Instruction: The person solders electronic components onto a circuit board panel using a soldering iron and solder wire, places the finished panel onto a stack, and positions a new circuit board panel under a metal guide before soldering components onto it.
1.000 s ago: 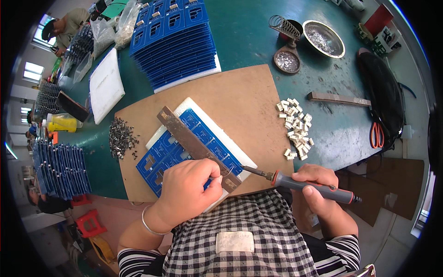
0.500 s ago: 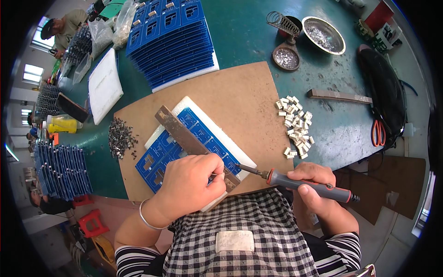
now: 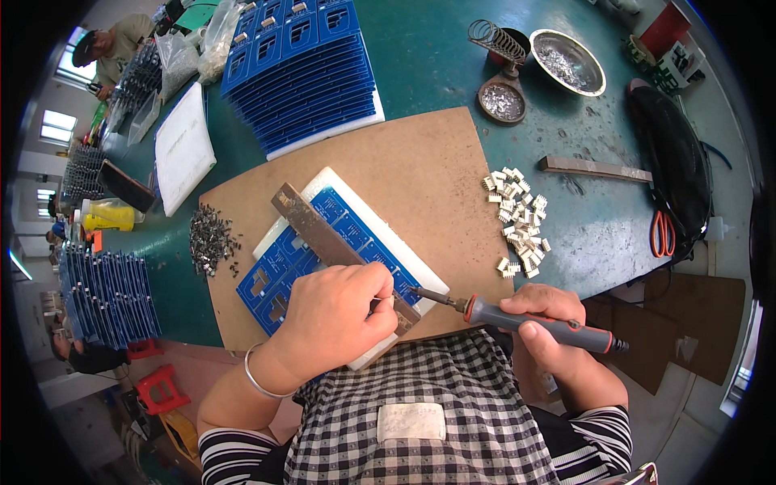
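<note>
Green table [image 3: 436, 73] fills the view; I take the brown board [image 3: 420, 170] lying on it as my landmark. On the board's near-left part sits a white slab [image 3: 420, 271] carrying a blue circuit panel [image 3: 283, 271], with a rusty metal bar [image 3: 311, 226] laid diagonally across the panel.

Left hand [image 3: 339, 319] rests on the panel's near end, fingers curled shut, pinching what looks like a thin wire; I cannot tell for sure. Right hand [image 3: 554, 323] sits off the board's near-right corner, closed around the soldering iron [image 3: 525, 319].

Iron: dark grey handle, orange collar, slim metal tip. Long axis runs nearly level across the view, slightly tilted; tip points left toward the panel, meeting it just beside the left fingers, cord end trailing right.

Right of the board: a heap of small white connectors [image 3: 517, 222]. Left of it: a pile of small dark metal parts [image 3: 210, 238]. Beyond it: a stack of blue panels [image 3: 303, 73].
</note>
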### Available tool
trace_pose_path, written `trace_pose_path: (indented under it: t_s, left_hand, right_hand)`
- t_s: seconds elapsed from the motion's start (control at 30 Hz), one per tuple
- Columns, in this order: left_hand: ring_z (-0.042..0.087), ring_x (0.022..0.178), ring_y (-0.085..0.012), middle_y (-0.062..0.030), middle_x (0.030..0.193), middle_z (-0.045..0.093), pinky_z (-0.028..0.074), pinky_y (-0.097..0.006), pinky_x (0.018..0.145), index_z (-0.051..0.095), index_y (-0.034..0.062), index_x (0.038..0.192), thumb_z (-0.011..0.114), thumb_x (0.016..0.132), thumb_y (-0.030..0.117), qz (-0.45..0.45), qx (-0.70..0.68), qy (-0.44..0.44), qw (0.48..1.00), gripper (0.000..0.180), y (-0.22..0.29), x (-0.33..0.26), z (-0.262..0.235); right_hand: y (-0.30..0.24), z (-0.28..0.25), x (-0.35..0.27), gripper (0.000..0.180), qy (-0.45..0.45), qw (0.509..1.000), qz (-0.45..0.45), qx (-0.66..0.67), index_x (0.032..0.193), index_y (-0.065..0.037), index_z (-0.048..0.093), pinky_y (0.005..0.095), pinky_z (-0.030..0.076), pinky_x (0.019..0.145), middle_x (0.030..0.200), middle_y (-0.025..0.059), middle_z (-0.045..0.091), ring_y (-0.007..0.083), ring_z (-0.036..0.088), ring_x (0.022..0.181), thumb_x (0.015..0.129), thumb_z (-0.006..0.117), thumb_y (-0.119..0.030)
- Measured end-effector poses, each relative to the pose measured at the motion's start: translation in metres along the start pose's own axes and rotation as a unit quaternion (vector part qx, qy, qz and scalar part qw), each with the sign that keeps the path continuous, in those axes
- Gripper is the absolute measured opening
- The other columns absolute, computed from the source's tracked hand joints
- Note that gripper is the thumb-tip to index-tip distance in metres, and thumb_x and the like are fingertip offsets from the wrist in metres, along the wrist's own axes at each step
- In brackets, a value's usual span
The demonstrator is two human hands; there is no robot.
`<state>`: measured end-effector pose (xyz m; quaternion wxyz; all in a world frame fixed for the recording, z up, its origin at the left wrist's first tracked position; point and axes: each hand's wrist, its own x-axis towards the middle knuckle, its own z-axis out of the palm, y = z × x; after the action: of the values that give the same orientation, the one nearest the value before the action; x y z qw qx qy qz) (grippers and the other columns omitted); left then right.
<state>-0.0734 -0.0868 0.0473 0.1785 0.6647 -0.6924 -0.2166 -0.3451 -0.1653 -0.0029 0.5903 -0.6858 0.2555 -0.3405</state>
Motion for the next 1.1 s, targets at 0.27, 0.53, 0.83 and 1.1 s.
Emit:
trace_pose_path:
  t_s: [0.27,0.53,0.83,1.1]
  left_hand:
    - [0.063,0.057,-0.0273,-0.0081,0.063,0.061,0.048,-0.038,0.051,0.057,0.0088,0.075,0.066,0.075,0.008,0.009,0.003,0.017,1.0,0.009,-0.002,0.002,0.003]
    - [0.063,0.058,-0.0285,-0.0089,0.063,0.061,0.049,-0.039,0.052,0.057,0.0083,0.075,0.066,0.076,0.007,0.011,0.006,0.02,1.0,0.009,-0.004,0.006,0.003]
    - [0.06,0.058,-0.0284,-0.0105,0.064,0.059,0.046,-0.038,0.052,0.058,0.0062,0.079,0.066,0.075,0.005,-0.003,-0.013,0.015,1.0,0.009,-0.005,0.008,0.002]
    - [0.057,0.058,-0.0189,-0.0071,0.071,0.059,0.044,-0.03,0.053,0.066,0.0057,0.093,0.069,0.085,0.005,-0.025,-0.112,0.014,0.993,0.009,0.002,-0.004,-0.021]
  right_hand:
    - [-0.004,0.001,0.002,0.028,-0.003,1.0,0.026,0.002,0.102,0.001,0.072,0.0302,0.053,0.065,0.08,0.0133,0.07,0.0216,0.068,0.068,0.085,0.069,-0.021]
    - [-0.004,0.002,0.006,0.027,-0.003,1.0,0.023,-0.007,0.102,0.0,0.072,0.0303,0.053,0.064,0.079,0.0131,0.07,0.0218,0.068,0.067,0.086,0.069,-0.022]
    - [-0.005,0.005,0.01,0.027,0.0,1.0,0.014,-0.003,0.102,0.0,0.072,0.0307,0.053,0.063,0.079,0.0129,0.07,0.022,0.068,0.067,0.086,0.069,-0.021]
    - [0.002,0.004,0.003,0.032,0.058,0.997,-0.02,0.041,0.103,0.003,0.07,0.0313,0.05,0.062,0.079,0.0142,0.069,0.0217,0.065,0.067,0.088,0.066,-0.025]
